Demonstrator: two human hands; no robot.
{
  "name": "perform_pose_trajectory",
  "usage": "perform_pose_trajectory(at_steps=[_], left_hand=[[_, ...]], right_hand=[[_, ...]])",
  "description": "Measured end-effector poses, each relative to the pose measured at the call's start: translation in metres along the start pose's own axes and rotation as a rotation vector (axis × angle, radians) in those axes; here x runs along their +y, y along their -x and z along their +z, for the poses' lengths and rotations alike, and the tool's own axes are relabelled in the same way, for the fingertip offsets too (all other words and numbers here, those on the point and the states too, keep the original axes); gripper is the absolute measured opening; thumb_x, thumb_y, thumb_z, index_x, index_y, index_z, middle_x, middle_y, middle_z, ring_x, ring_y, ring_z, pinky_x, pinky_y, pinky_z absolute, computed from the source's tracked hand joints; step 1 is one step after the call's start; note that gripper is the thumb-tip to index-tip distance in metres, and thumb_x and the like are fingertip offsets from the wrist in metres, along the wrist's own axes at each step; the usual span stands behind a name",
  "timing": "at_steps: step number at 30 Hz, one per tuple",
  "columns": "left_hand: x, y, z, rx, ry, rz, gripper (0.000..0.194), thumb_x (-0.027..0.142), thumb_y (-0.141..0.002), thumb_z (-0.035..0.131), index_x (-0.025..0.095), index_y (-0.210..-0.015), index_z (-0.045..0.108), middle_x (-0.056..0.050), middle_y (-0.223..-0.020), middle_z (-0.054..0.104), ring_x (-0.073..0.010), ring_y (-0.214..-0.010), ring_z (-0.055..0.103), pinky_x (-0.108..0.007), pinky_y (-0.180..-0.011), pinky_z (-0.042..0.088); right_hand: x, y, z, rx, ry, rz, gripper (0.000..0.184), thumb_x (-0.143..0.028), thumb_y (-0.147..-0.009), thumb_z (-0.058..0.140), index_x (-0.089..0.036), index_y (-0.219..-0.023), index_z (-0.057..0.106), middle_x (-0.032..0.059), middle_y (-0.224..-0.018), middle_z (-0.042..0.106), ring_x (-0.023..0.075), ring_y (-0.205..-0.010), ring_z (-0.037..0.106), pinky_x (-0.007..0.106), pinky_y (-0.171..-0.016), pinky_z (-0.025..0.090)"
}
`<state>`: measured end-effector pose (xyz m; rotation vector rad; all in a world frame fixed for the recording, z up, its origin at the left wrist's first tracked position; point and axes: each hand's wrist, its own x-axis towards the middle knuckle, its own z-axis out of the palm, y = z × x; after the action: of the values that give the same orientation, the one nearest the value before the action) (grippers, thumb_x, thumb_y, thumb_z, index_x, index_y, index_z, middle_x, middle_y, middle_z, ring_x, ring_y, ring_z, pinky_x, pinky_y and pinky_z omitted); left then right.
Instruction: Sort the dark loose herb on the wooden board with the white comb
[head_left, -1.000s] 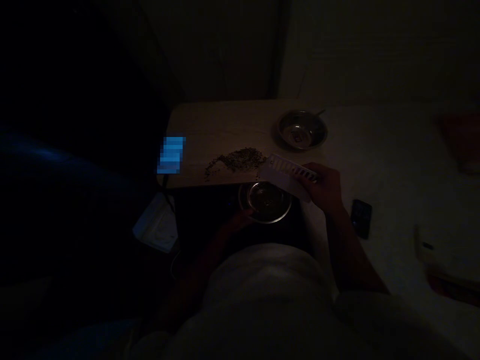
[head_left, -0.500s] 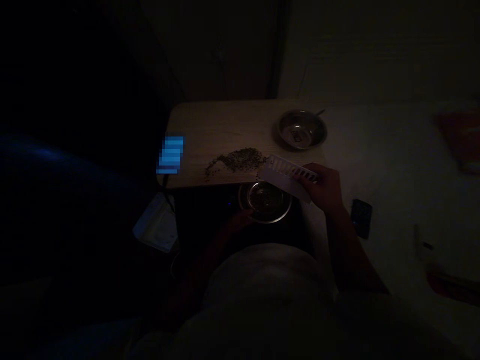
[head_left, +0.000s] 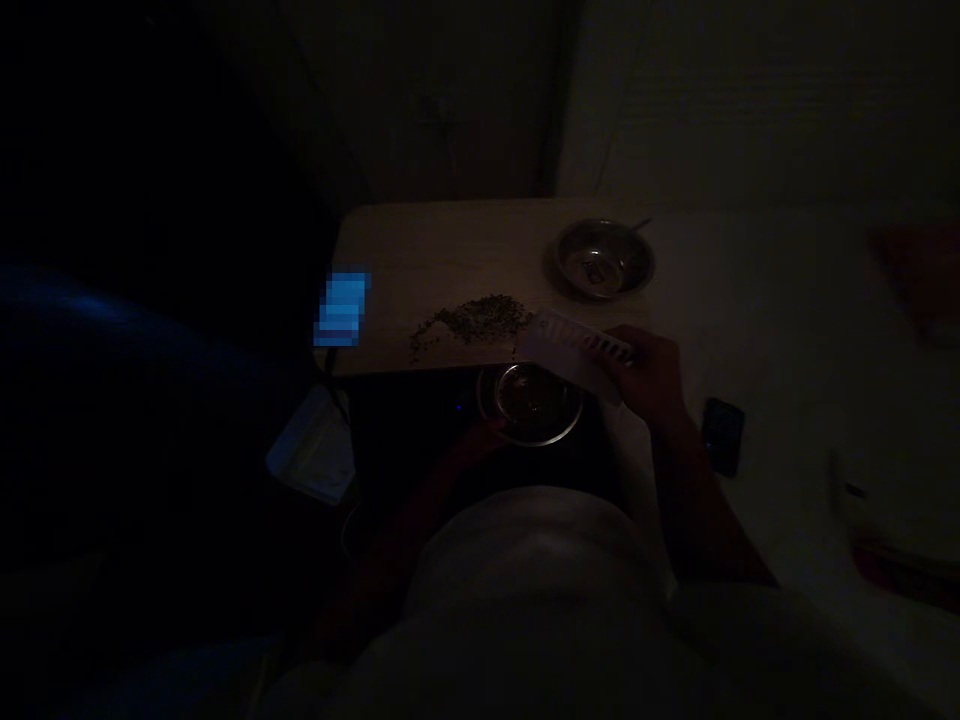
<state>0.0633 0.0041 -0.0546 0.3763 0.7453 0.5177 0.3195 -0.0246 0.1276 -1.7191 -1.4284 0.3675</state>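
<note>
The scene is very dark. My right hand (head_left: 649,370) is closed on a white slotted plastic piece (head_left: 577,352), flat with a row of slots along its upper edge. Its left end rests at or just above the table's front edge, beside a heap of small dark bits (head_left: 484,318) like seeds or dried leaves. Below that edge, a round metal bowl (head_left: 541,436) with a few specks inside sits in front of my body. My left hand (head_left: 486,432) grips the bowl's left rim; most of its fingers are hidden in shadow.
On the wooden table (head_left: 435,230), a second metal bowl (head_left: 604,262) with a utensil handle sticking out stands at the back right. A lit blue, blurred screen (head_left: 342,310) is at the left edge. A dark phone-like object (head_left: 723,437) lies on the pale surface to the right.
The left end of the white slotted piece has shifted slightly left, toward the heap. Both hands stay in nearly the same place.
</note>
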Motion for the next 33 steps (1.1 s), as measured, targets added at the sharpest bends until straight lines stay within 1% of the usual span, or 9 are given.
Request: perform_pose_trajectory(at_steps=[5, 8, 10, 12, 15, 18, 22, 27, 33], left_hand=[[0.0030, 0.0044, 0.0091, -0.054, 0.035, 0.020, 0.046, 0.012, -0.068, 0.074, 0.015, -0.113, 0.067, -0.009, -0.105, 0.076, -0.0325, -0.125, 0.056, -0.051, -0.116, 0.028], [0.0033, 0.0043, 0.0093, -0.020, 0.054, 0.031, 0.045, 0.010, -0.066, 0.076, 0.016, -0.110, 0.069, -0.008, -0.100, 0.077, -0.0335, -0.126, 0.055, -0.052, -0.115, 0.029], [0.0029, 0.0033, 0.0072, 0.020, 0.042, 0.013, 0.039, 0.010, -0.066, 0.076, 0.016, -0.104, 0.070, -0.008, -0.095, 0.077, -0.0341, -0.123, 0.057, -0.053, -0.115, 0.029], [0.0023, 0.0021, 0.0050, 0.034, 0.035, 0.002, 0.035, 0.011, -0.067, 0.076, 0.015, -0.101, 0.071, -0.008, -0.094, 0.077, -0.0341, -0.122, 0.058, -0.054, -0.115, 0.028], [0.0015, 0.0014, 0.0041, -0.006, 0.049, 0.022, 0.038, 0.010, -0.067, 0.075, 0.015, -0.104, 0.070, -0.008, -0.099, 0.077, -0.0334, -0.123, 0.057, -0.053, -0.116, 0.027], [0.0014, 0.0027, 0.0059, -0.039, 0.036, 0.019, 0.041, 0.013, -0.068, 0.075, 0.015, -0.108, 0.069, -0.008, -0.104, 0.076, -0.0319, -0.126, 0.055, -0.049, -0.116, 0.028], [0.0024, 0.0056, 0.0084, 0.014, 0.002, -0.003, 0.031, 0.017, -0.069, 0.075, 0.016, -0.101, 0.071, -0.006, -0.099, 0.077, -0.0306, -0.124, 0.057, -0.046, -0.116, 0.030], [0.0031, 0.0044, 0.0078, 0.003, 0.016, -0.009, 0.033, 0.013, -0.070, 0.074, 0.014, -0.103, 0.071, -0.008, -0.101, 0.077, -0.0320, -0.121, 0.059, -0.049, -0.114, 0.033], [-0.0002, 0.0011, 0.0024, 0.008, 0.017, 0.016, 0.037, 0.013, -0.070, 0.074, 0.015, -0.107, 0.069, -0.008, -0.104, 0.076, -0.0322, -0.123, 0.058, -0.051, -0.115, 0.031]], right_hand=[[0.0011, -0.0007, 0.0017, 0.001, 0.009, 0.004, 0.020, -0.038, -0.074, 0.071, -0.020, -0.084, 0.073, 0.0010, -0.071, 0.071, 0.0172, -0.061, 0.062, 0.028, -0.056, 0.046], [0.0021, -0.0015, 0.0014, 0.039, 0.023, 0.019, 0.020, -0.037, -0.074, 0.072, -0.020, -0.084, 0.073, 0.0016, -0.072, 0.070, 0.0180, -0.061, 0.061, 0.029, -0.056, 0.045], [0.0021, -0.0017, 0.0010, 0.057, 0.021, 0.027, 0.019, -0.036, -0.074, 0.072, -0.020, -0.083, 0.073, 0.0022, -0.072, 0.071, 0.0183, -0.062, 0.061, 0.029, -0.056, 0.045], [0.0016, -0.0014, 0.0009, 0.062, 0.013, 0.027, 0.018, -0.036, -0.075, 0.071, -0.020, -0.082, 0.073, 0.0025, -0.073, 0.071, 0.0184, -0.062, 0.062, 0.030, -0.057, 0.046], [0.0011, -0.0011, 0.0023, 0.058, -0.005, 0.019, 0.019, -0.038, -0.075, 0.070, -0.020, -0.083, 0.073, 0.0022, -0.073, 0.071, 0.0183, -0.062, 0.062, 0.029, -0.057, 0.046], [0.0006, -0.0018, 0.0044, 0.059, -0.010, -0.001, 0.020, -0.037, -0.075, 0.070, -0.020, -0.084, 0.073, 0.0018, -0.075, 0.072, 0.0183, -0.064, 0.063, 0.029, -0.058, 0.048], [-0.0015, -0.0036, 0.0053, 0.041, -0.003, -0.015, 0.019, -0.036, -0.075, 0.069, -0.020, -0.084, 0.074, 0.0015, -0.075, 0.072, 0.0184, -0.065, 0.063, 0.029, -0.059, 0.048], [-0.0020, -0.0040, 0.0041, 0.021, -0.021, -0.020, 0.019, -0.036, -0.075, 0.070, -0.020, -0.084, 0.074, 0.0022, -0.076, 0.072, 0.0182, -0.065, 0.063, 0.029, -0.059, 0.047], [0.0007, -0.0031, 0.0039, 0.016, -0.034, -0.005, 0.018, -0.036, -0.074, 0.071, -0.021, -0.084, 0.073, 0.0012, -0.073, 0.071, 0.0176, -0.063, 0.062, 0.029, -0.059, 0.047]])
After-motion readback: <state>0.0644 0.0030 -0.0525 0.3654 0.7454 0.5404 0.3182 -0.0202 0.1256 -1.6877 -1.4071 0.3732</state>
